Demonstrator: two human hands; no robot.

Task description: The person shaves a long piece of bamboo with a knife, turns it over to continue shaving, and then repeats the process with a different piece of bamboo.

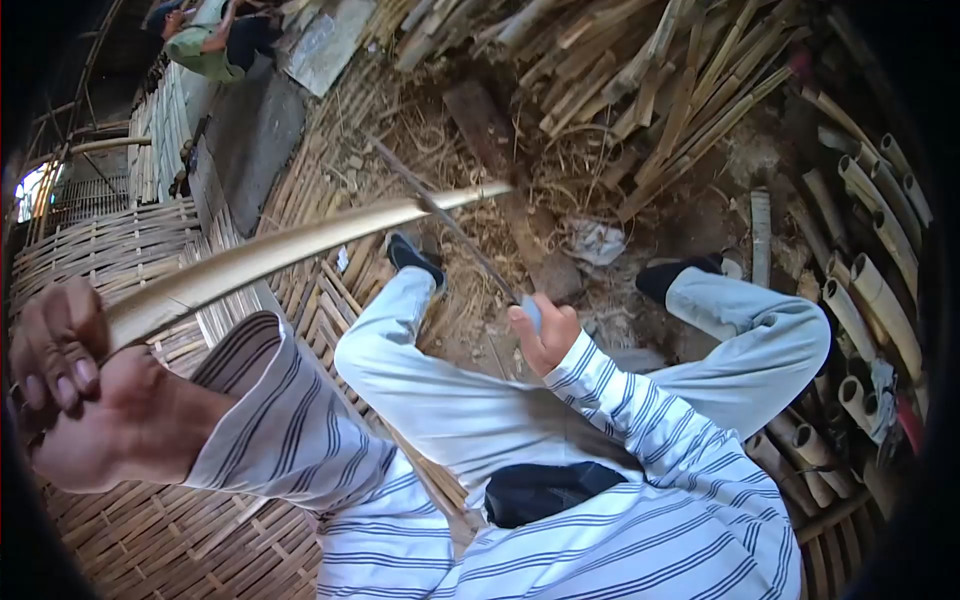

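Observation:
At the left edge, my left hand (95, 390) is closed round the near end of a long split bamboo strip (270, 255), its pale face showing. The strip stretches to the right across the view, over my lower leg. My right hand (548, 332), in front of my lap, grips the grey-blue handle of a long knife (465, 240). The thin dark blade points up and left and crosses the bamboo strip near its far end. Whether the edge bites into the bamboo cannot be made out. Beneath that crossing lies a dark wooden block (515, 190).
Split bamboo pieces (640, 75) are heaped at the top, and cut bamboo tubes (870, 290) are stacked at the right. Shavings (440, 150) cover the ground. Woven bamboo matting (130, 240) lies at the left. Another person (215, 45) sits at the upper left.

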